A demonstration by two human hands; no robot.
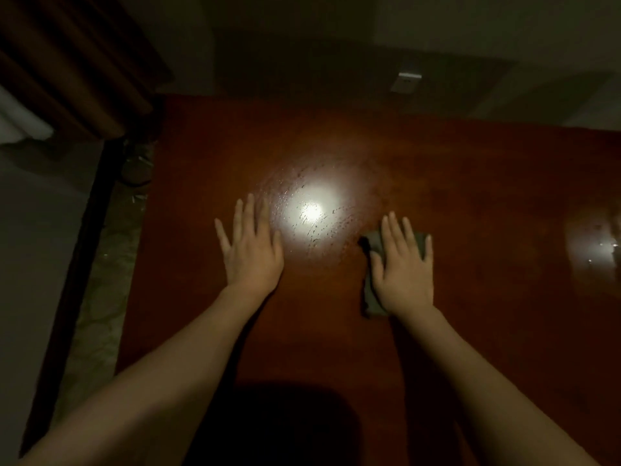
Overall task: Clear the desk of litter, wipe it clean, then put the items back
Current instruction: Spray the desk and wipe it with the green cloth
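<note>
Dim room; wet streaks on the counter (336, 331) lie left of the cloth (371, 294), which I press under my flat right hand (405, 267); left hand (252, 250) rests flat, empty.

Both forearms extend forward, bare. Left hand (252, 252) lies flat, fingers straight and spread. Right hand (403, 264) presses palm-down, fingers straight.

— How much of the dark grey folded cloth (372, 297) shows?
— Only its edges; the right hand (405, 267) covers its middle.
— And the reddish-brown wooden desk (470, 196)?
— Cut off right and below.
</note>
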